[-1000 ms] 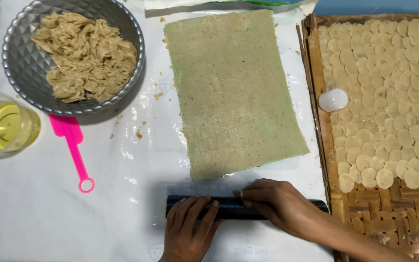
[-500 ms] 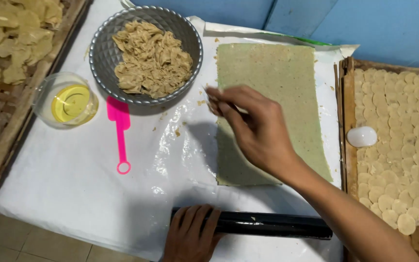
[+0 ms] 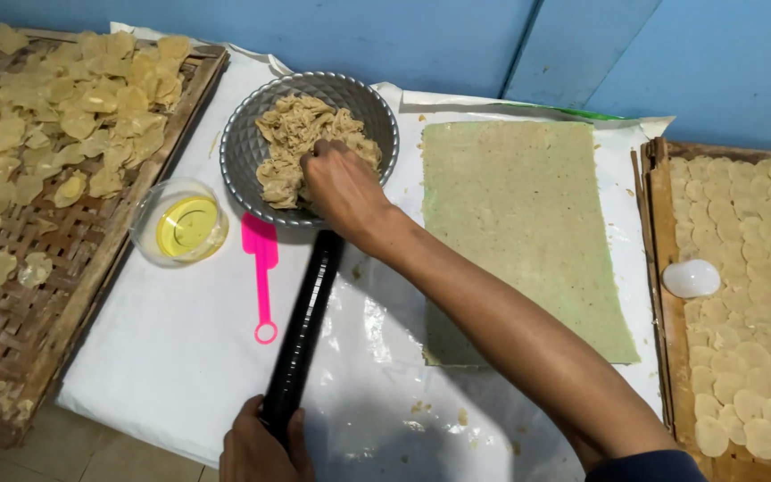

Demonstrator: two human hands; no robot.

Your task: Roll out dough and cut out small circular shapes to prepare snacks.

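While the left hand (image 3: 261, 444) grips the near end of a black rolling pin (image 3: 303, 321) pointing toward twelve o'clock, the right hand (image 3: 343, 185) closes on pale, shredded dough (image 3: 289, 134) heaped in a ribbed metal bowl (image 3: 244, 147) at eleven o'clock.

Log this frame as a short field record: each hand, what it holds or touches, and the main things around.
left hand: grips near end of black rolling pin
right hand: fingers in dough scraps inside grey metal bowl
centre: flat green dough sheet on white plastic sheet
beside bowl: pink spatula, oil cup
sides: woven trays of pale pieces
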